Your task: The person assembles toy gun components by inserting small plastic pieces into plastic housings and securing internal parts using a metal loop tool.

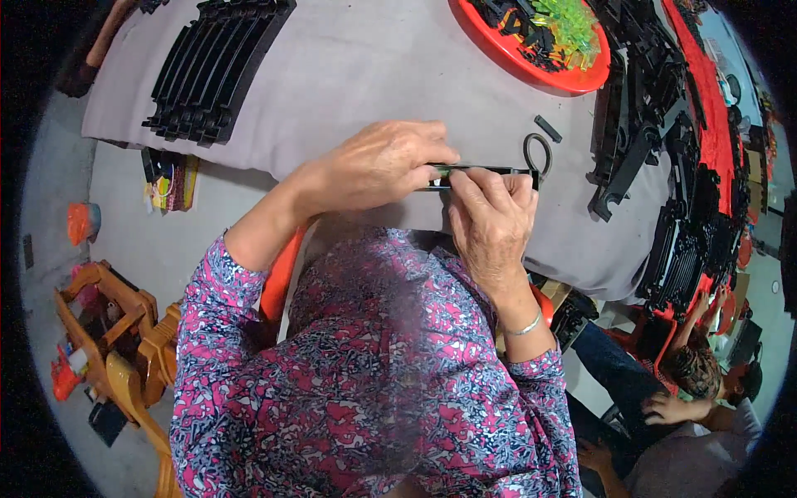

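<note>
My left hand (pixel 388 164) and my right hand (pixel 498 222) meet over the near part of the cloth-covered table. Between them lies a narrow black plastic strip (pixel 440 185), level and running left to right. Left thumb and fingers pinch its left end, while the right fingers press along its middle. A bit of green shows at the fingertips, too small to make out. Just past the strip's right end stands a dark oval loop (pixel 548 154), its lower part hidden. A small black bar (pixel 548 128) lies beyond it.
Curved black plastic parts (pixel 212 70) lie in a row at far left. A red basin (pixel 573 86) holds small black and yellow-green pieces. Black parts (pixel 635 162) pile up along the right. Another person's hand (pixel 677 408) is at lower right; a wooden chair (pixel 124 332) stands left.
</note>
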The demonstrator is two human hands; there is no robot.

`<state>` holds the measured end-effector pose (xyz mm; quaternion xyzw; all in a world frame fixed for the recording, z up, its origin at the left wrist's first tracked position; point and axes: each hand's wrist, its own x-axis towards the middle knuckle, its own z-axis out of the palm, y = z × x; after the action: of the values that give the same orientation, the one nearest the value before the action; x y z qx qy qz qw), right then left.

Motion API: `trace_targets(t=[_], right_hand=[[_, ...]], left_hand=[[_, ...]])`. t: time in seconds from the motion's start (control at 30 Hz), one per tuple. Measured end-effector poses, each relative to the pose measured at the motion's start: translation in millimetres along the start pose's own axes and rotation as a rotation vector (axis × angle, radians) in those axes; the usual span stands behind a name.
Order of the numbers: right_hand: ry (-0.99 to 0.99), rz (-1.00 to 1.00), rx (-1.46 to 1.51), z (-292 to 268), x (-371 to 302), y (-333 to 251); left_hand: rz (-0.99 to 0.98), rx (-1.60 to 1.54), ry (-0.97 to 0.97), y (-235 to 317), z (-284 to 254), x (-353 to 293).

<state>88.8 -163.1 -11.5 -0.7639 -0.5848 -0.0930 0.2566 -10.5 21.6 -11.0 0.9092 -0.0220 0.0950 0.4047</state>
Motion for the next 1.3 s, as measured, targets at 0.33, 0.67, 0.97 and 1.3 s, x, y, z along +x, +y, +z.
trace_targets(t=[0.33,0.67,0.97,1.3], right_hand=[[-0.036,-0.074,0.004,-2,9,-5],[-0.122,-0.060,-0.019,-3,12,-5],[0.217,0.247,0.189,-41,8,33],[-0.040,0.340,-0.014,-32,41,120]], left_hand=[[-0.049,-0.158,0.144,9,-4,-30],[-0.045,0.023,0.236,8,14,-22],[-0.090,0.044,0.181,10,11,-23],[-0.138,0.026,0.159,14,8,-18]])
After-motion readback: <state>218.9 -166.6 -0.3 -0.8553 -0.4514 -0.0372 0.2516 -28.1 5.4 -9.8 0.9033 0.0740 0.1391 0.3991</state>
